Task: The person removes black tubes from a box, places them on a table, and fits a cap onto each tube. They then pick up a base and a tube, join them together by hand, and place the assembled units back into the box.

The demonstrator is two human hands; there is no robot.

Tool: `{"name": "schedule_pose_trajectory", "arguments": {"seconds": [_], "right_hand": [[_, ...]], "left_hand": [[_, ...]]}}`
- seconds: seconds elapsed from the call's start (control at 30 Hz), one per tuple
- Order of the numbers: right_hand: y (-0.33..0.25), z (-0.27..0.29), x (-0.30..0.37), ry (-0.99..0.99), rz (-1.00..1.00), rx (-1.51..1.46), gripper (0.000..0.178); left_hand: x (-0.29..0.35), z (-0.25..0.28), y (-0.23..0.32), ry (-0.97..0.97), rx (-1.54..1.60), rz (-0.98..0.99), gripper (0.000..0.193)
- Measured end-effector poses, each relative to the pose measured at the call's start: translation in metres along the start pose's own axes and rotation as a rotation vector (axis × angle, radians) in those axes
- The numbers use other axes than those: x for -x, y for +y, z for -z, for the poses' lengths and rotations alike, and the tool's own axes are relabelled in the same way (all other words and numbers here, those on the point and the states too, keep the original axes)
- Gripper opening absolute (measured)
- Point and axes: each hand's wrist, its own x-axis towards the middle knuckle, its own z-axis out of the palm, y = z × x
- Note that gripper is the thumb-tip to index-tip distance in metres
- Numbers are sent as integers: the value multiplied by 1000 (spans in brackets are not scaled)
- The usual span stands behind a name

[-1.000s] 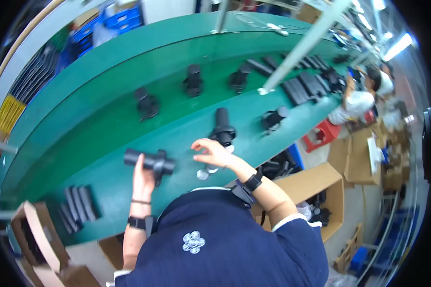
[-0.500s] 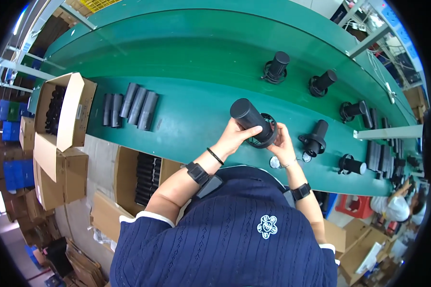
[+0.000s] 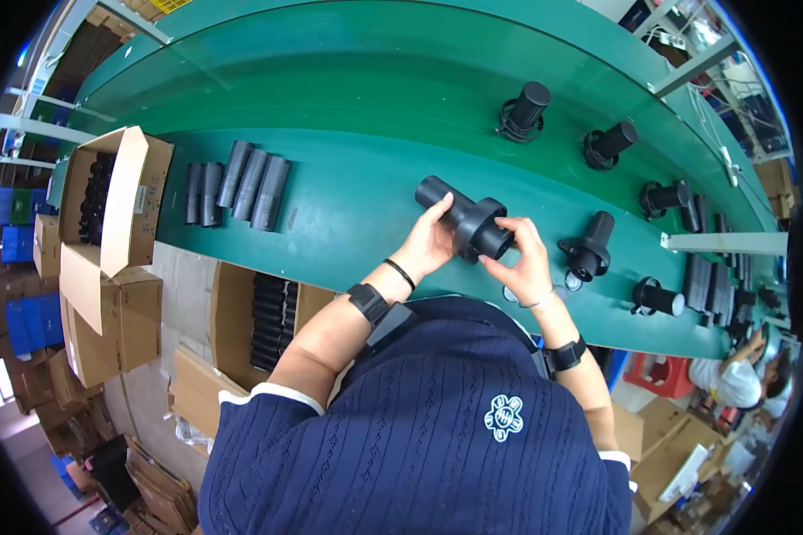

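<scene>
A black cylindrical microphone [image 3: 446,201] in a ring-shaped shock mount [image 3: 480,225] is held tilted over the near edge of the green table. My left hand [image 3: 430,241] wraps the body just behind the ring. Fingers and thumb of my right hand [image 3: 528,260] grip the lower end, close to the ring. Just right of my hands, a similar microphone [image 3: 593,245] stands in its mount, and another with a pale end [image 3: 658,299] lies nearer the front edge. A small round clear piece [image 3: 573,282] sits beside my right hand, with another partly hidden behind that hand.
Several mounted microphones [image 3: 528,107] stand along the far right of the table [image 3: 357,169]. Loose black tubes [image 3: 254,185] lie at the left. Open cartons [image 3: 143,205] hold black parts at left and below. A metal post [image 3: 727,243] crosses the right side; a person [image 3: 732,379] sits beyond.
The microphone has been turned so its far end drops left and its lower end faces right. My right hand has shifted from the ring's side to that end.
</scene>
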Motion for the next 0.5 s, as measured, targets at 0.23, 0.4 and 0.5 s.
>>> {"name": "schedule_pose_trajectory", "arguments": {"seconds": [0.23,0.4,0.5], "right_hand": [[-9,2,-7,-4,56,111,55],[-1,-1,-5,-24,81,90,55],[2,-1,-5,-43,72,82,55]], "left_hand": [[-7,9,2,3,-36,75,49],[-10,22,-1,0,-4,84,48],[-10,22,-2,11,20,94,48]]}}
